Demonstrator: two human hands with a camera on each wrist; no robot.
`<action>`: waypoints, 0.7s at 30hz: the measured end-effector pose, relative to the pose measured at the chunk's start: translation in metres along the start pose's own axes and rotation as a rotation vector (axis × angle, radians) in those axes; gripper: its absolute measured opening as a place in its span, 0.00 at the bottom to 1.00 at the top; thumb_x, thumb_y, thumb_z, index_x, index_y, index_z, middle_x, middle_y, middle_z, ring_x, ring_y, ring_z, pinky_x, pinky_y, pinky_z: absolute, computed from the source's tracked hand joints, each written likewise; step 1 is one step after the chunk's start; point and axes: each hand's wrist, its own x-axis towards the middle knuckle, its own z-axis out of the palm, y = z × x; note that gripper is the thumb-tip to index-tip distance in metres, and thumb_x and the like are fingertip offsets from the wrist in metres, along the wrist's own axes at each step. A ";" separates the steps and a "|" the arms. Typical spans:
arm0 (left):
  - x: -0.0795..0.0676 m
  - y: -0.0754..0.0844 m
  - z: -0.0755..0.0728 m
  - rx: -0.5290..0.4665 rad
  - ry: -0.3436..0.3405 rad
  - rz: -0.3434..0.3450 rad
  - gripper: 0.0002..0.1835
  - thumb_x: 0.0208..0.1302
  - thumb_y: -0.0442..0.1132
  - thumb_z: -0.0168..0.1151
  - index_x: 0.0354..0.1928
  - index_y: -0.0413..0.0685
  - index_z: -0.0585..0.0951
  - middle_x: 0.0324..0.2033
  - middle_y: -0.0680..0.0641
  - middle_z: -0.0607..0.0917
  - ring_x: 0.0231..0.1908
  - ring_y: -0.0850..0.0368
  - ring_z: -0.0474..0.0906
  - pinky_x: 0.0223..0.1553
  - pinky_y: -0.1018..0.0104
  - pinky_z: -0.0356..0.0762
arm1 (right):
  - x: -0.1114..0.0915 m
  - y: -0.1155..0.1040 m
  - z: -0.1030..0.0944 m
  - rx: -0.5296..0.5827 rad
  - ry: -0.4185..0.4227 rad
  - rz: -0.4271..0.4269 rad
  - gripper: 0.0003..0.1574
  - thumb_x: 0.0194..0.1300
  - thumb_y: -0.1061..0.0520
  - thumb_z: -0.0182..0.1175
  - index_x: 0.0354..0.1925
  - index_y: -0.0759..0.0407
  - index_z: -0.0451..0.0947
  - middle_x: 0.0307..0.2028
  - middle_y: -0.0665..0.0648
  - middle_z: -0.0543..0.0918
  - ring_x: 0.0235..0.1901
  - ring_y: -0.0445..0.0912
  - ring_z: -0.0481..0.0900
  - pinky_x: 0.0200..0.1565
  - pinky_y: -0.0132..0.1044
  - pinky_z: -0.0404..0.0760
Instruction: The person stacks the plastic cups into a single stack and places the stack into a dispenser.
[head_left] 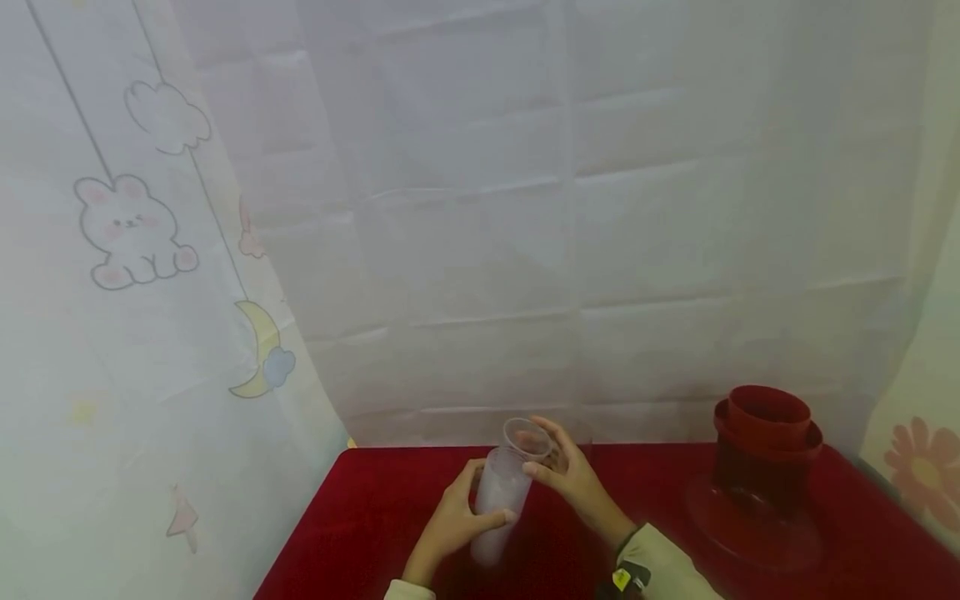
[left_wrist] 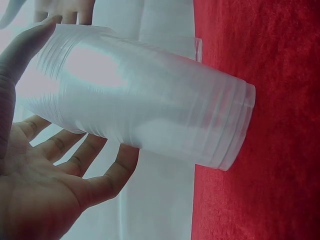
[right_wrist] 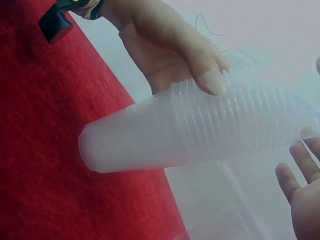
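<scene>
A stack of clear plastic cups (head_left: pixel 498 492) tilts above the red cloth, rims up and toward the right. My left hand (head_left: pixel 453 517) grips the stack's side, its thumb across the front; the left wrist view shows its curled fingers (left_wrist: pixel 100 160) under the stack. At the top, a clear plastic cup (head_left: pixel 527 439) leans out of the stack, its lower part hidden. My right hand (head_left: pixel 573 479) holds that cup near its rim between thumb and fingers. In the right wrist view, the right hand's fingers (right_wrist: pixel 300 175) are at the stack's rim end.
Behind the right hand, another clear cup (head_left: pixel 582 437) stands near the back edge of the red-covered table (head_left: pixel 375 508). On the right is a red cylindrical object (head_left: pixel 765 450) with a wide round base. A white sheet (head_left: pixel 465 250) hangs behind the table.
</scene>
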 end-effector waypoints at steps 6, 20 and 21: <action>0.000 0.000 -0.001 0.002 -0.004 0.001 0.37 0.58 0.48 0.75 0.67 0.61 0.67 0.56 0.50 0.79 0.50 0.55 0.78 0.40 0.62 0.80 | -0.001 0.001 0.002 -0.019 0.011 0.024 0.42 0.71 0.62 0.59 0.76 0.51 0.52 0.67 0.69 0.68 0.60 0.52 0.74 0.57 0.37 0.76; 0.001 0.001 -0.003 -0.014 -0.020 -0.015 0.38 0.58 0.50 0.73 0.68 0.63 0.65 0.57 0.50 0.79 0.50 0.53 0.78 0.39 0.62 0.81 | -0.002 0.008 0.004 -0.004 -0.009 0.069 0.44 0.70 0.61 0.60 0.76 0.58 0.49 0.70 0.67 0.66 0.65 0.51 0.70 0.58 0.37 0.75; 0.001 0.001 -0.003 -0.016 -0.022 -0.017 0.38 0.58 0.50 0.73 0.68 0.62 0.65 0.57 0.50 0.79 0.50 0.54 0.78 0.39 0.62 0.81 | -0.002 0.009 0.004 -0.005 -0.010 0.073 0.44 0.70 0.61 0.60 0.76 0.58 0.49 0.70 0.66 0.65 0.65 0.50 0.70 0.58 0.37 0.75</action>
